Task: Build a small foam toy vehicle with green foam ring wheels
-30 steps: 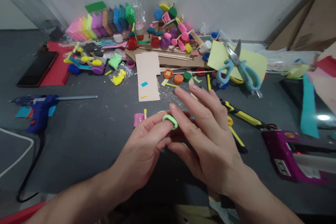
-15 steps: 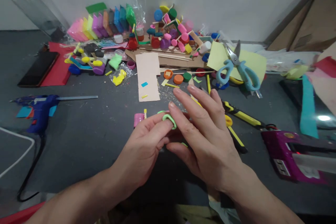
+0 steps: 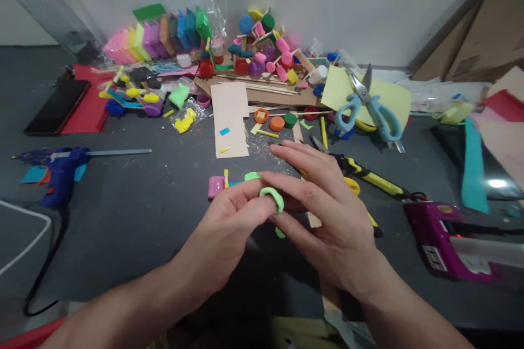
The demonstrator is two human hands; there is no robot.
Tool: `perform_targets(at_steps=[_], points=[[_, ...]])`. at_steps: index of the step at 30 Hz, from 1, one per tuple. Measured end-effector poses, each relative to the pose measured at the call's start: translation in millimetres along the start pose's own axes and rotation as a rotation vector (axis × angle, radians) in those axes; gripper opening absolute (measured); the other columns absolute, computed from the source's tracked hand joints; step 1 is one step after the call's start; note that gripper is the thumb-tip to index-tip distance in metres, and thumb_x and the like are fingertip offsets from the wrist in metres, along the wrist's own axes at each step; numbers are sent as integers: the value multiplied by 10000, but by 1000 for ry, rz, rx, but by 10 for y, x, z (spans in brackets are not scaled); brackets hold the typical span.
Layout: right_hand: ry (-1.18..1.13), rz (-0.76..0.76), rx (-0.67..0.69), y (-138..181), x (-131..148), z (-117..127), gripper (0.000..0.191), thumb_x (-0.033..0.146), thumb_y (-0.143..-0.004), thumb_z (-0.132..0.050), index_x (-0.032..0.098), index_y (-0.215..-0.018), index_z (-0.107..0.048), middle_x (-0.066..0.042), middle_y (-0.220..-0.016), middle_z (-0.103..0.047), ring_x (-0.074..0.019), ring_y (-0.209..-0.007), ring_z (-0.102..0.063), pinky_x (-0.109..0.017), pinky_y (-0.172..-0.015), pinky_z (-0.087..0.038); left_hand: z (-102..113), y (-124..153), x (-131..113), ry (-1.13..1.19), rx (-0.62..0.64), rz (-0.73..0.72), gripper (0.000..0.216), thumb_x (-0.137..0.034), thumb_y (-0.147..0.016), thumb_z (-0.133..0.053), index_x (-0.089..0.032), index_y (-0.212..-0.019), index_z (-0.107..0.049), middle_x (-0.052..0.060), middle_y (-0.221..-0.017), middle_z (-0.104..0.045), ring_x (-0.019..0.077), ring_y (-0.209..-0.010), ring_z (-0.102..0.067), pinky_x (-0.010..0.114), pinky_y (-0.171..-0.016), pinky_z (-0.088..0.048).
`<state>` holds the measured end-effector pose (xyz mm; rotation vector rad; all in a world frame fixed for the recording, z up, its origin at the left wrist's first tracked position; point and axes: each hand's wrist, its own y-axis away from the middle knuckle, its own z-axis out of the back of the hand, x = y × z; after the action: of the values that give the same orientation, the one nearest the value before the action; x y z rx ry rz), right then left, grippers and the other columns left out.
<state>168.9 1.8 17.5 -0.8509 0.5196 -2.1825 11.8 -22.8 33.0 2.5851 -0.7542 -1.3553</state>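
Observation:
A light green loop of what looks like modelling clay curves around the tip of my left thumb. My left hand is closed, with its thumb and index finger pinching the loop. My right hand arches over it from the right, fingers stretched out, index fingertip and thumb close against the loop. Its palm side is mostly hidden. Just behind the fingers show a light green piece and a pink cylinder with a small yellow-topped stick beside it. Another green bit shows below my right thumb.
A blue glue gun lies at left. Light blue scissors rest on yellow paper, with a yellow-black cutter nearer. A purple device sits at right. Cardboard, bottle caps and colourful small models crowd the back.
My right hand has lowered and curled closer around the green loop, its thumb rising toward it. The loop has shifted slightly right and down, showing more fully.

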Motion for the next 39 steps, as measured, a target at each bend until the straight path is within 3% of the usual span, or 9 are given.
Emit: perform_targets(at_steps=[5, 9, 15, 20, 23, 32, 36, 39], points=[[-18, 27, 10, -4, 10, -2, 281, 132, -881, -661, 219, -1147, -674, -158, -1362, -649, -302, -1329, -574, -564, -1105, -475, 30, -4, 15, -43, -24, -13, 269, -154, -911, -543, -213, -903, -806, 33, -896, -764, 179, -936, -686, 281, -917, -489], [-96, -63, -18, 6, 41, -7, 255, 113, -881, -668, 216, -1115, -663, -142, -1337, -665, -268, -1313, -582, -526, -1109, -481, 36, -1, 8, -59, 18, -35, 258, -164, -913, -553, -202, -939, -807, 39, -940, -765, 190, -993, -674, 295, -988, -460], [-229, -158, -21, 26, 67, -24, 285, 145, -874, -698, 229, -1143, -649, -129, -1335, -662, -267, -1300, -590, -491, -1031, -558, 47, 12, 25, -64, -78, -40, 228, -197, -913, -572, -175, -930, -799, 50, -993, -765, 200, -979, -666, 272, -859, -477], [-246, -188, -34, 31, 72, -28, 248, 133, -887, -677, 256, -1102, -658, -105, -1322, -674, -265, -1276, -612, -514, -1038, -551, 65, 10, 39, -29, -66, -48, 191, -248, -908, -619, -193, -952, -797, 43, -972, -767, 211, -1010, -678, 299, -940, -490], [-247, -176, -73, 32, 69, -41, 261, 125, -876, -685, 262, -1094, -648, -98, -1303, -684, -265, -1268, -619, -516, -1041, -544, 52, -4, 57, 81, -72, -51, 202, -292, -907, -617, -202, -871, -794, 50, -949, -765, 234, -1007, -691, 318, -900, -527], [-159, -114, -76, 16, 60, -21, 344, 180, -843, -752, 237, -1153, -613, -111, -1317, -676, -261, -1281, -608, -499, -1096, -493, -7, -28, 40, 93, -9, -7, 292, -266, -949, -553, -204, -791, -791, 70, -863, -768, 236, -974, -721, 314, -860, -552], [-151, -130, -53, 4, 64, 2, 270, 177, -843, -751, 228, -1081, -633, -116, -1336, -661, -264, -1303, -589, -499, -1120, -470, 13, -23, 17, 26, 59, 15, 394, -305, -992, -485, -186, -784, -798, 96, -857, -780, 259, -981, -726, 337, -874, -550], [-160, -135, -75, 5, 77, -7, 229, 139, -854, -720, 236, -1043, -633, -105, -1324, -666, -252, -1285, -603, -486, -1109, -479, 41, -26, 51, 30, 82, -17, 347, -319, -995, -513, -185, -870, -808, 91, -906, -790, 251, -981, -728, 330, -874, -547]])
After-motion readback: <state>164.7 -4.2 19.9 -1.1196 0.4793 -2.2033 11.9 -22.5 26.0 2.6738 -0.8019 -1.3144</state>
